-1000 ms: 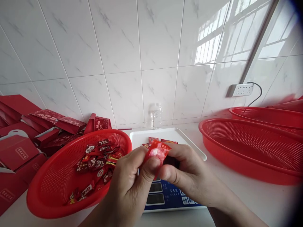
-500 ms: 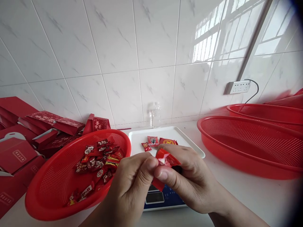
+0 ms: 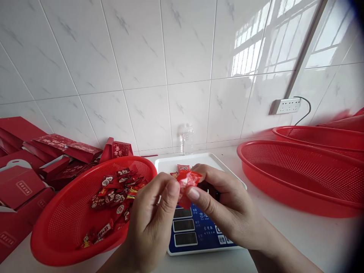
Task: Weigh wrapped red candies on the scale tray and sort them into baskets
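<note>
Between my two hands, above the scale, is a small red candy wrapper (image 3: 190, 181) with a whitish-pink patch showing. My left hand (image 3: 150, 218) pinches its left edge with thumb and forefinger. The thumb and curled fingers of my right hand (image 3: 231, 212) grip the other side. Below them stands a digital scale (image 3: 184, 248) with a blue panel and dark displays. On its white tray (image 3: 167, 163) lie a red packet (image 3: 183, 167) and a smaller red candy (image 3: 174, 175), both partly covered by the hands and wrapper.
To the left, a red mesh basket (image 3: 61, 222) holds several wrapped candies (image 3: 115, 195). Red cardboard boxes (image 3: 22, 185) pile up beyond it. Large red baskets (image 3: 298, 197) stand on the right. A clear bottle (image 3: 187, 140) and power strip (image 3: 287, 106) are at the tiled wall.
The hands have risen slightly and drawn a little apart, turning the wrapper between them. More of the scale's panel shows, while the large red packet on the tray is now covered.
</note>
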Demonstrator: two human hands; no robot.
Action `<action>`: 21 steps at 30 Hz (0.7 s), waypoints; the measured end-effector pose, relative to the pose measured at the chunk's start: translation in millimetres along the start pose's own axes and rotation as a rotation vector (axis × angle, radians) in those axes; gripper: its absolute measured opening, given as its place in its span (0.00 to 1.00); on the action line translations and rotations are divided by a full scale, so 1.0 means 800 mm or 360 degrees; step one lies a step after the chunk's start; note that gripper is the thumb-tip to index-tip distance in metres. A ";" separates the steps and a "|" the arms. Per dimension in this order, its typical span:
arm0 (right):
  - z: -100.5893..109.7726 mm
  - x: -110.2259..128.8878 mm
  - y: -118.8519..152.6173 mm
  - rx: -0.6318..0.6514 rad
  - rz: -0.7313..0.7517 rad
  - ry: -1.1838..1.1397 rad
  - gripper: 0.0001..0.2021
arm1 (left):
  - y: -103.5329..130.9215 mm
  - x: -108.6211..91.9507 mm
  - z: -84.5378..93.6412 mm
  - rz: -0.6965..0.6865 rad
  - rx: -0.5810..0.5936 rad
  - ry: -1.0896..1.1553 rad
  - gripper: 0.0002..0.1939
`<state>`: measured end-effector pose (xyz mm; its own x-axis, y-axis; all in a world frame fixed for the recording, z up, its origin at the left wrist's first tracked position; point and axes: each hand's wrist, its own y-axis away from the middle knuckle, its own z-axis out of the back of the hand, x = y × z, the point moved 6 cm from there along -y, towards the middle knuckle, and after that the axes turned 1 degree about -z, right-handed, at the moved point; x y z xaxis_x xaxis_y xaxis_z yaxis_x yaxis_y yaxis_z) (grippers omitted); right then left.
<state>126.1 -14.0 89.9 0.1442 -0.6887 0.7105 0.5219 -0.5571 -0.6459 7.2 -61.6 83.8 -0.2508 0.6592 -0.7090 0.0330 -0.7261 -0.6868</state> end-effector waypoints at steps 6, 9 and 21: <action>0.001 0.006 0.003 0.0028 0.0078 0.0201 0.12 | -0.003 -0.012 -0.001 -0.0166 0.0113 -0.0274 0.16; 0.000 0.010 0.003 -0.0003 0.0160 0.0264 0.12 | -0.003 -0.014 -0.001 -0.0218 0.0075 -0.0267 0.16; -0.006 -0.003 0.003 0.0084 -0.0171 -0.0297 0.12 | 0.001 0.004 -0.001 -0.0087 0.0025 0.0182 0.15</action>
<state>122.6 -15.7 85.3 0.2360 -0.5258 0.8172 0.5854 -0.5944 -0.5514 7.1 -60.1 80.5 -0.1399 0.7151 -0.6848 0.0069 -0.6909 -0.7229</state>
